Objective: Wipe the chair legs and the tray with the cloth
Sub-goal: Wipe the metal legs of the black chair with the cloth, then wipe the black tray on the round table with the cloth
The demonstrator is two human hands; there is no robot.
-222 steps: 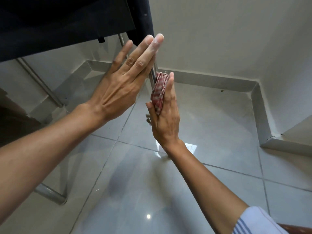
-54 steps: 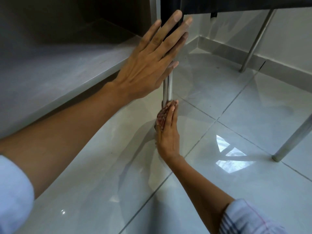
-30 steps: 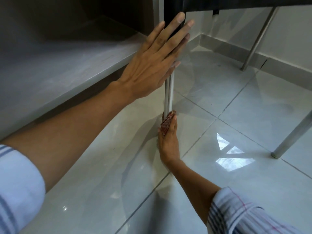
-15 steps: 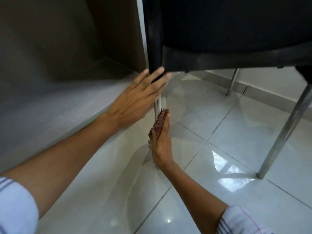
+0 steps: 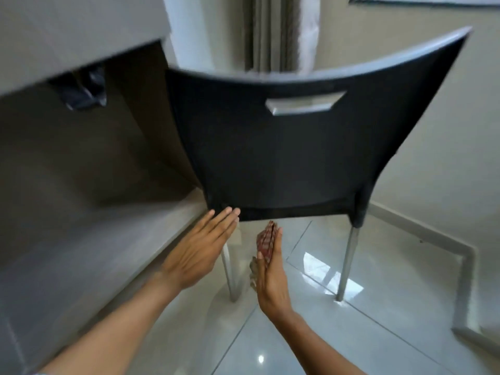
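A black plastic chair (image 5: 284, 147) stands in front of me with its back toward me, on grey metal legs. My right hand (image 5: 270, 277) holds a folded red patterned cloth (image 5: 266, 243) against its palm, a little to the right of the rear left leg (image 5: 230, 274) and apart from it. My left hand (image 5: 201, 251) is flat with fingers straight, in front of that leg's top, fingertips near the seat's lower edge. The rear right leg (image 5: 347, 263) stands free. No tray is in view.
A low grey ledge (image 5: 94, 253) under a dark recess runs along the left, close to the chair. A glossy tiled floor (image 5: 378, 334) spreads to the right, with a raised skirting (image 5: 465, 269). Curtains (image 5: 273, 31) hang behind the chair.
The view has risen from under the seat to the whole chair back. My right hand with the cloth has come off the rear left leg and moved right. My left hand stays by the leg's top.
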